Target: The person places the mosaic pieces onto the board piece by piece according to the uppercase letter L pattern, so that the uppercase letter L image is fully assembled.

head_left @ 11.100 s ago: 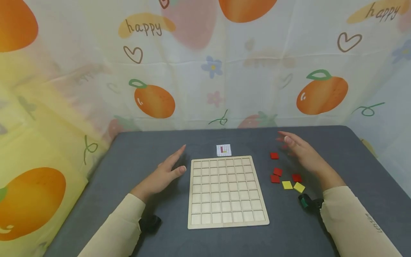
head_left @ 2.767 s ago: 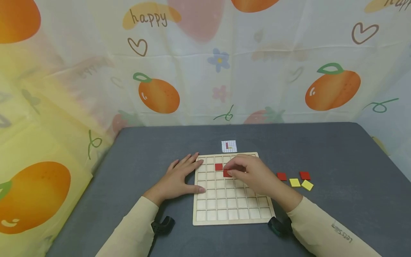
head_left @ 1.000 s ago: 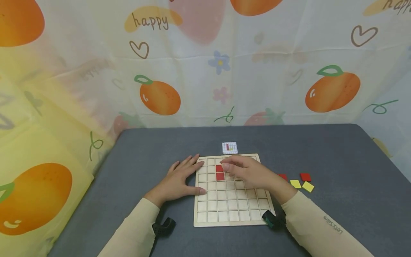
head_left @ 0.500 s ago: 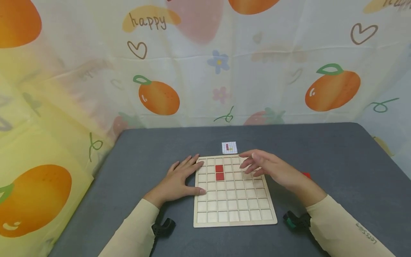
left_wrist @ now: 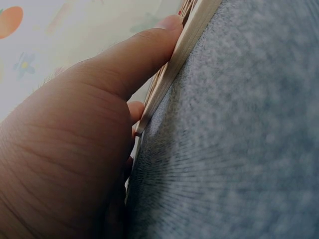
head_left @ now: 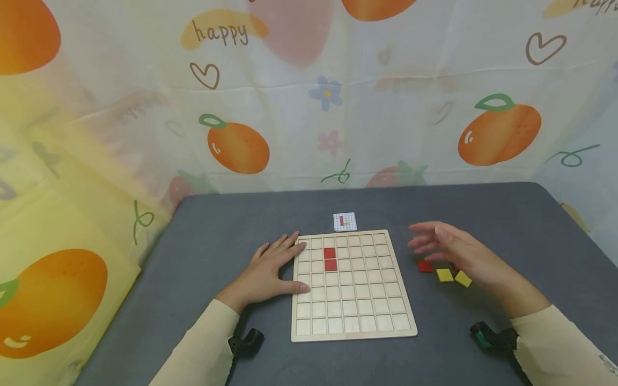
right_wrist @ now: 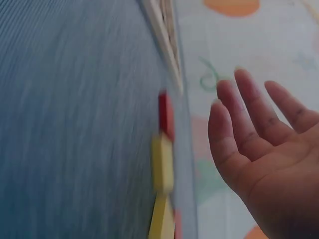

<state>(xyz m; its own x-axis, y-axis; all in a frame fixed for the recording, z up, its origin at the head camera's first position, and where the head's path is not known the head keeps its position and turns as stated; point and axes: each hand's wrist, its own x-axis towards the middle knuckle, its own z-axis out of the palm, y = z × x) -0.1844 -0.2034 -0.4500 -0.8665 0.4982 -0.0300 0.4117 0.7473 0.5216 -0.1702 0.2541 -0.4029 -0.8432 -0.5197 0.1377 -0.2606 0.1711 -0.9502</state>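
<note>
A pale wooden grid board [head_left: 351,324] lies flat on the dark table. Two red square tiles fill neighbouring cells of one column near its top: an upper red tile [head_left: 329,253] and a lower red tile [head_left: 330,265]. My left hand [head_left: 263,276] rests on the board's left edge, fingers spread; the left wrist view shows its thumb [left_wrist: 144,55] on the rim. Off to the right, my right hand [head_left: 456,249] hovers over the loose tiles with nothing in its fingers. Below it lie a red tile [head_left: 425,266], two yellow tiles [head_left: 444,275] and another red tile, mostly hidden by the hand.
A small printed grid card [head_left: 345,221] with a coloured pattern lies just beyond the board's far edge. Behind the table [head_left: 241,214] hangs a fruit-printed cloth [head_left: 289,118]. Each wrist wears a black camera mount, such as the right mount [head_left: 492,336].
The two red tiles have come onto the board from the pile on the right. In the last second my right hand has left them and swung right, above the loose tiles. My left hand stays put.
</note>
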